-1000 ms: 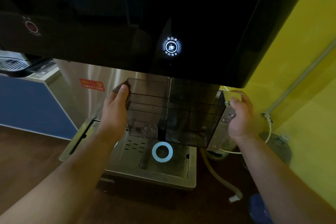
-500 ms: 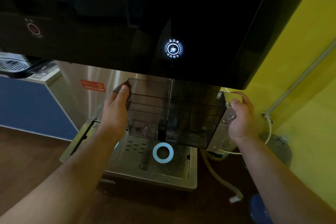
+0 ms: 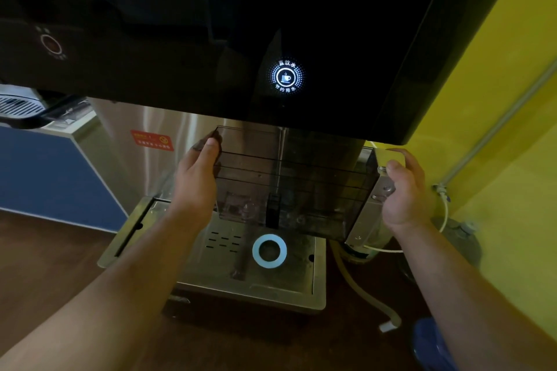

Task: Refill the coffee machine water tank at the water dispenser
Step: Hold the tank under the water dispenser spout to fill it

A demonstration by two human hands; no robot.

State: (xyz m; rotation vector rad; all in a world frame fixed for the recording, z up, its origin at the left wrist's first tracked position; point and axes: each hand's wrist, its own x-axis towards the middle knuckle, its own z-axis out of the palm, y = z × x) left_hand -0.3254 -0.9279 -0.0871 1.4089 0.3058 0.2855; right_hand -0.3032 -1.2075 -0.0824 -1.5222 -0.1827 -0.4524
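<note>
Two-handed, smoky transp. tank [image 3: 295, 181]

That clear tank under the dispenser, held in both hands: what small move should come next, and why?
Probably just hold it steady under the outlet. The left hand and right hand grip the ends of the water tank, which hangs above the drip tray beneath the lit blue button. The tank looks nearly empty, so it likely needs to stay put while filling; I cannot see a stream clearly.

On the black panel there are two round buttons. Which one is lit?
The right button, above the water tank, glows blue-white with a cup icon. The left button is a dim red ring.
</note>
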